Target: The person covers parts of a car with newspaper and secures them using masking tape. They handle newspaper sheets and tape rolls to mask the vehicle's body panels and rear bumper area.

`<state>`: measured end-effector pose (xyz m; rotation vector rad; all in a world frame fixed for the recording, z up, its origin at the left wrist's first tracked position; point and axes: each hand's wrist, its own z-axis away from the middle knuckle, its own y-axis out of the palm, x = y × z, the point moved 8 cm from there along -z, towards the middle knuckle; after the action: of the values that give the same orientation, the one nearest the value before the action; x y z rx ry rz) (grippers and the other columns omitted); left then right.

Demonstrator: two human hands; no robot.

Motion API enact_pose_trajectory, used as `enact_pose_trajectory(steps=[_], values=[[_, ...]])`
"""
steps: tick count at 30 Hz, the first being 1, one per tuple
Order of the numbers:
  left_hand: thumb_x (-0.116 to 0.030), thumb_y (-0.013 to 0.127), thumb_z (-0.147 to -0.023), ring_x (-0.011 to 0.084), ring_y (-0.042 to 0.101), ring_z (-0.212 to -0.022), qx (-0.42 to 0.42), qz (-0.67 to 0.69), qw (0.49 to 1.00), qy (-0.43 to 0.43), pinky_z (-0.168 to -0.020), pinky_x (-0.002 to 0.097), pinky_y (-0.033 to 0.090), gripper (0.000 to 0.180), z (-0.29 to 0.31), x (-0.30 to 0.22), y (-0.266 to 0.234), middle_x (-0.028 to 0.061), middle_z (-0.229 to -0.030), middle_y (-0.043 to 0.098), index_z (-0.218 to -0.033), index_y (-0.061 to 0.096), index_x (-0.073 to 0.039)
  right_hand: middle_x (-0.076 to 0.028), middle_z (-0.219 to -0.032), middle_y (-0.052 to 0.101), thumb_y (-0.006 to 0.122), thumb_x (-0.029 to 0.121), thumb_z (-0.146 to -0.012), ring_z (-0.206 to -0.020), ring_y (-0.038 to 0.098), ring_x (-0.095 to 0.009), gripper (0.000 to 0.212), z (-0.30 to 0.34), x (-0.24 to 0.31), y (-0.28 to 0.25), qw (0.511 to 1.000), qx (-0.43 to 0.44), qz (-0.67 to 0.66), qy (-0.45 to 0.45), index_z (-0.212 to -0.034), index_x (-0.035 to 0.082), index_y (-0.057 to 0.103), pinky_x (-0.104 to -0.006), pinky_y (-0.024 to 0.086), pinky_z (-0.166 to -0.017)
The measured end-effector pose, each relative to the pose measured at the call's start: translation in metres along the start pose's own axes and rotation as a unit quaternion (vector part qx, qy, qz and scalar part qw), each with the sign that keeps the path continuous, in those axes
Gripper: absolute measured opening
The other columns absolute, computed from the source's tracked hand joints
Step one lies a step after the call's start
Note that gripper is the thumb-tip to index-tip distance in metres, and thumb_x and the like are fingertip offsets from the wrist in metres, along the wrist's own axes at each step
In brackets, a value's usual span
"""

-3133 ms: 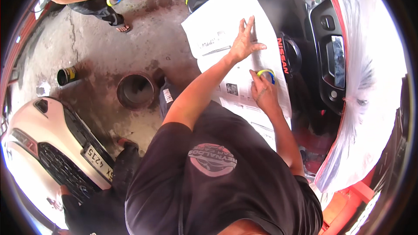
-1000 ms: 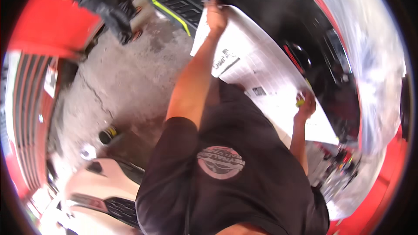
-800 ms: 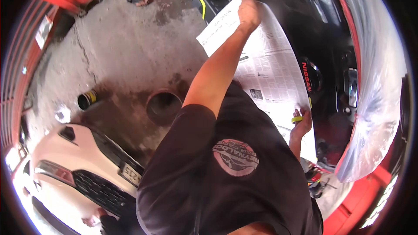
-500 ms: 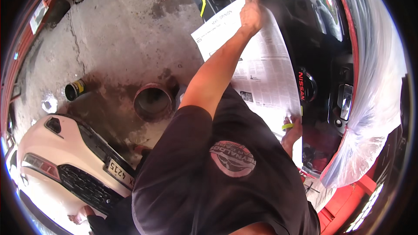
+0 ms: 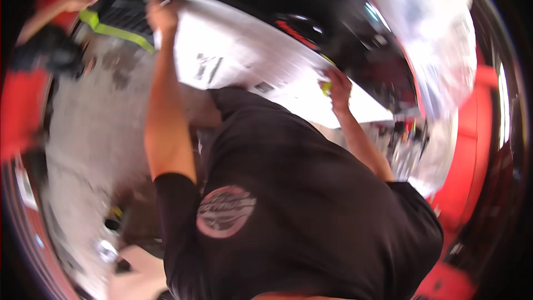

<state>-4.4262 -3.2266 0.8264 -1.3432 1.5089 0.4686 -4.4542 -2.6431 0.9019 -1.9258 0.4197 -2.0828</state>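
Observation:
A wide sheet of newspaper (image 5: 239,50) lies along the black car body (image 5: 333,5), covering its near side. At the sheet's upper left corner my left hand (image 5: 162,18) is closed on the paper's edge. My right hand (image 5: 341,90) is over the sheet's right part, its fingers curled around a small yellow-green roll of tape (image 5: 326,87). Motion blur hides the finer finger detail. A yellow-green strip (image 5: 119,32) runs along a dark ribbed panel (image 5: 130,14) beyond my left hand.
Clear plastic sheeting (image 5: 422,28) hangs over the car's far side. Another person's arm (image 5: 55,14) reaches in at the upper left. A can (image 5: 112,222) stands on the concrete floor (image 5: 83,144), near a pale car part (image 5: 139,278). A red structure (image 5: 466,139) is at right.
The view has swung round, so the car and newspaper now lie across the top. My hands still hold the paper and the tape. Another person's arm has come into view at left.

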Motion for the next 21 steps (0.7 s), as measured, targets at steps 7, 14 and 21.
enact_pose_trajectory(steps=[7, 14, 21], values=[[-0.029, 0.067, -0.088, 0.0358, 0.071, -0.096, 0.100, 0.074, 0.991, -0.052, -0.087, 0.0428, 0.053, 0.040, -0.029, 0.050, 0.035, 0.0214, -0.104, 0.073, -0.112, 0.068, 0.002, -0.012, -0.098, 0.070, 0.059, 0.009, -0.098, -0.081, 0.075, -0.021, 0.020, 0.030, 0.017, 0.016, 0.982, -0.070, 0.065, -0.164, -0.114, -0.002, 0.064, -0.0281, 0.058, -0.066], [-0.031, 0.065, -0.087, 0.0348, 0.074, -0.079, 0.101, 0.058, 0.992, -0.054, -0.075, 0.0425, 0.058, 0.040, -0.044, 0.056, 0.034, 0.0207, -0.096, 0.074, -0.104, 0.068, 0.005, -0.012, -0.098, 0.071, 0.055, 0.010, -0.098, -0.082, 0.075, -0.020, 0.021, 0.023, 0.002, 0.015, 0.982, -0.091, 0.113, -0.117, -0.112, -0.001, 0.066, -0.0287, 0.058, -0.068], [-0.020, 0.066, -0.087, 0.0253, 0.073, -0.071, 0.084, 0.177, 0.978, -0.072, -0.055, 0.0345, 0.058, 0.035, -0.023, 0.035, 0.029, 0.0200, -0.098, 0.071, -0.110, 0.062, 0.006, -0.009, -0.101, 0.071, 0.061, 0.018, -0.099, -0.082, 0.074, -0.020, 0.024, 0.018, -0.014, 0.011, 0.989, -0.074, 0.094, -0.087, -0.116, 0.001, 0.067, -0.0280, 0.058, -0.068]])
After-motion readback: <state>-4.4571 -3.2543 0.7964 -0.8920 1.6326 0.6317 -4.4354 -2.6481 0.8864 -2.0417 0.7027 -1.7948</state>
